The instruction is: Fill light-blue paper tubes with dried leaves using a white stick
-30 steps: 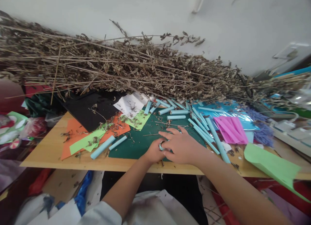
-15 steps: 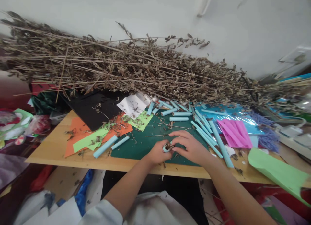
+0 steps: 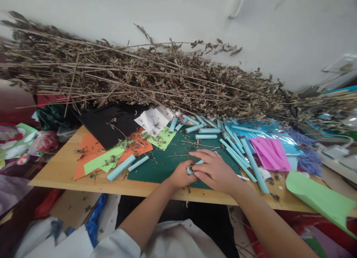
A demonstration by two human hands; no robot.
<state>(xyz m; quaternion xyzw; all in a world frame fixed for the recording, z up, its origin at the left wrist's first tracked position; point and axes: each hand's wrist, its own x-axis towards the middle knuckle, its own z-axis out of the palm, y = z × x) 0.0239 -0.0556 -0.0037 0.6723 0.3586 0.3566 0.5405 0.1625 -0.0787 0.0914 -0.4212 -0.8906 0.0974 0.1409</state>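
My left hand (image 3: 180, 175) is wrapped round a short blue paper tube (image 3: 190, 169), whose open end shows dark dried leaf bits. My right hand (image 3: 214, 170) lies over the tube's end, its fingers bent and pressed against it; a bit of light blue shows between its fingers, and whether it pinches something is hidden. Both hands are above the front edge of a dark green mat (image 3: 164, 165). Several blue paper rolls (image 3: 209, 131) lie at the mat's back and right, and two more (image 3: 121, 168) at its left.
A big heap of dried stems (image 3: 156, 76) stretches along the wall. Orange paper (image 3: 89, 148), green paper, a black sheet and white paper lie left. Pink paper (image 3: 270, 154), a blue plastic packet and a curled green sheet (image 3: 318, 194) lie right, near a power strip (image 3: 338, 157).
My right hand has moved slightly left and down over the tube's end, covering more of it. A small white stick now shows beside my right wrist.
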